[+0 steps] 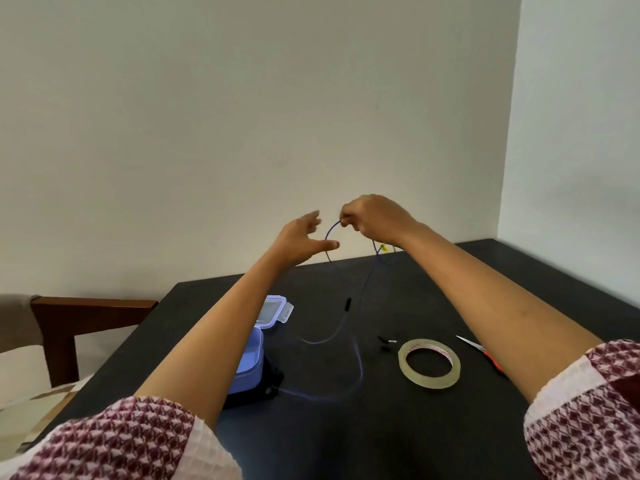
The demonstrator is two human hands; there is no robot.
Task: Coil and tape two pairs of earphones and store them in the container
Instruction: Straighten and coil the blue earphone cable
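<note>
A blue earphone cord (349, 327) was held up above a black table (398, 427), pinched between the fingertips of the right hand (375, 218) at about 12 o'clock in the view. From that pinch the cord was seen arching toward the left hand (301, 242), which was raised just beside it at 11 o'clock with fingers spread and thumb extended; whether the thumb touched the cord could not be told. The rest of the cord was draped down to the table, past a small black inline piece (347, 304), and trailed in loose curves toward 6 o'clock. A blue plastic container (249, 362) was left open at 8 o'clock, partly hidden by the left forearm, with its clear lid (275, 311) lying just behind it. A roll of clear tape (429, 363) was laid flat at 4 o'clock, with red-handled scissors (479, 351) near it at 3 o'clock. Small dark earphone parts (386, 342) were seen just left of the tape. Both sleeves were patterned in maroon and white.
</note>
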